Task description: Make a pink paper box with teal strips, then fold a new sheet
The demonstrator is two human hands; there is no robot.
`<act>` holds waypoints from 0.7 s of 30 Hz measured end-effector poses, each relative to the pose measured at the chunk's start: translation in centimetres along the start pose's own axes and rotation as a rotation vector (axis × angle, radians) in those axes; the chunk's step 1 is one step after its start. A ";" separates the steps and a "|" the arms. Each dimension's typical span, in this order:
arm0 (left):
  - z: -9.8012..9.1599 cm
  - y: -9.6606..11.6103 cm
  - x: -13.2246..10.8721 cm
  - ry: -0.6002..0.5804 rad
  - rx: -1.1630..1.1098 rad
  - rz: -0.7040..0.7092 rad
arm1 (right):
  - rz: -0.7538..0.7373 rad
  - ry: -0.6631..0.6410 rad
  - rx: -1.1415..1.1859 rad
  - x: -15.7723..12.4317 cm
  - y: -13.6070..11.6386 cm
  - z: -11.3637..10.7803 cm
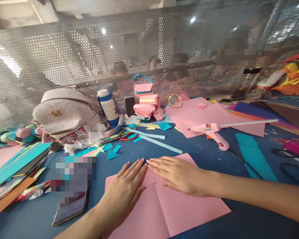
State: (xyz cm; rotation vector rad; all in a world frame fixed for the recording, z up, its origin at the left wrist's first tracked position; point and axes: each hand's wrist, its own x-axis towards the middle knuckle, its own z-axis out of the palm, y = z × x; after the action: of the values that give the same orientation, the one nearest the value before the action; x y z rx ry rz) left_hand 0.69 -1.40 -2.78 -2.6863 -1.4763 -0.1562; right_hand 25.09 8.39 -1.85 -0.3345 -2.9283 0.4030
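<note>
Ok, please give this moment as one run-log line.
left hand: flat on pink paper | right hand: flat on same sheet | fingertips nearly meet | glue gun: lying behind

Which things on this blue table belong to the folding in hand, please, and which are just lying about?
In hand: left hand and right hand, both flat on the creased pink paper sheet.

Lying about: pink plastic glue gun, white backpack, white-and-blue bottle, black phone, pale blue paper strips.

Perforated metal screen (94, 56) behind blue table (204, 149); ceiling lights (103, 31).
</note>
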 end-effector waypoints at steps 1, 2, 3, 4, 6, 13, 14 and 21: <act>0.0 -0.1 0.0 -0.003 -0.006 0.000 | 0.009 -0.006 0.017 0.0 0.1 0.0; 0.0 -0.2 0.0 -0.006 -0.012 0.000 | 0.016 -0.012 0.030 0.0 0.1 0.1; 0.0 -0.2 0.0 -0.007 -0.019 0.003 | 0.019 -0.019 0.038 0.0 0.2 0.1; 0.0 -0.2 0.0 -0.010 -0.024 0.004 | 0.021 -0.025 0.041 0.0 0.2 0.2; 0.0 -0.2 0.0 -0.014 -0.034 0.006 | 0.029 -0.033 0.038 0.0 0.3 0.2; 0.2 -0.2 -0.1 -0.027 -0.046 0.012 | 0.048 -0.079 0.009 0.2 0.1 0.1; 0.3 -0.2 -0.1 -0.018 -0.053 0.011 | 0.048 -0.083 0.001 0.2 0.1 0.1; 0.6 -0.2 -0.2 0.017 -0.086 0.007 | 0.038 -0.084 -0.012 0.0 0.1 0.2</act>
State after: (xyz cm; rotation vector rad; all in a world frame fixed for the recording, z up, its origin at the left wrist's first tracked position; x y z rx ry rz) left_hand 0.50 -1.37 -3.36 -2.7492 -1.4879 -0.2475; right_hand 25.07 8.44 -2.12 -0.3850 -3.0111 0.4152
